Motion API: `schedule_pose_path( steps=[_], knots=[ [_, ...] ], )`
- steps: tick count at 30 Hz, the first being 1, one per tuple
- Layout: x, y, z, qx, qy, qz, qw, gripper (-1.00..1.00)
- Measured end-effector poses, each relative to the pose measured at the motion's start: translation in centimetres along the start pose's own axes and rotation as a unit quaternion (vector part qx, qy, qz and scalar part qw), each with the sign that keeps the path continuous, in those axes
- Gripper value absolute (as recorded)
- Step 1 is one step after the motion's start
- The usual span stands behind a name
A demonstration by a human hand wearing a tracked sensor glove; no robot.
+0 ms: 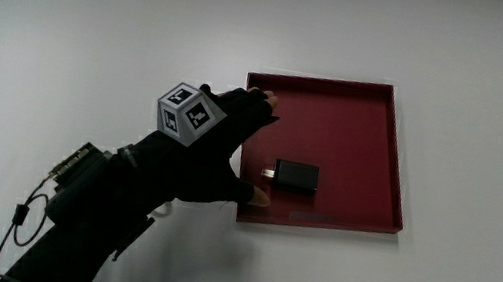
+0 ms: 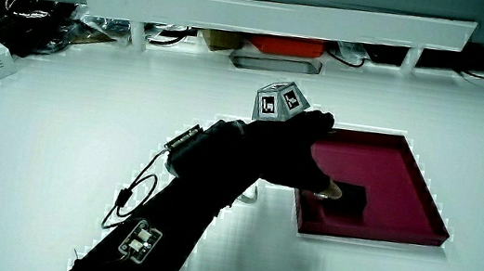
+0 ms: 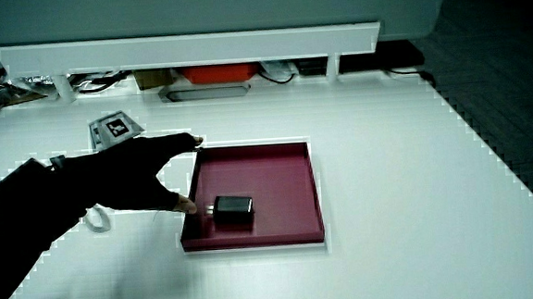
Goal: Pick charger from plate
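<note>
No readable text, label, brand name, number or sign appears in any view. The cube (image 1: 189, 112) on the back of the hand (image 1: 214, 155) carries only black-and-white square marker patterns, with no letters or digits. The charger (image 1: 295, 176) and the plate (image 1: 395, 164) show no legible markings.

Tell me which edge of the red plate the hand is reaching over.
The hand reaches over the edge of the red plate that the black charger lies closest to, thumb by the charger's plug end; the other edges are clear of it.
</note>
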Motion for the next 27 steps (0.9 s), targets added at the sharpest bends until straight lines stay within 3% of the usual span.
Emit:
schedule_pose_path(
  steps=[6, 7, 11, 15, 27],
  knots=[
    [-0.3, 1.3, -1.6, -0.011, -0.017, 0.020, 0.9996, 0.00],
    [-0.6, 1.7, -2.1, -0.009, -0.012, 0.012, 0.9998, 0.00],
    [-0.6, 2.7, -3.1, -0.020, 0.000, 0.024, 0.9995, 0.00],
    [-0.6, 3.6, -4.1, -0.026, -0.005, 0.033, 0.9991, 0.00],
    [-0.4, 5.5, -7.0, -0.049, 0.034, 0.047, 0.9971, 0.00]
  ],
)
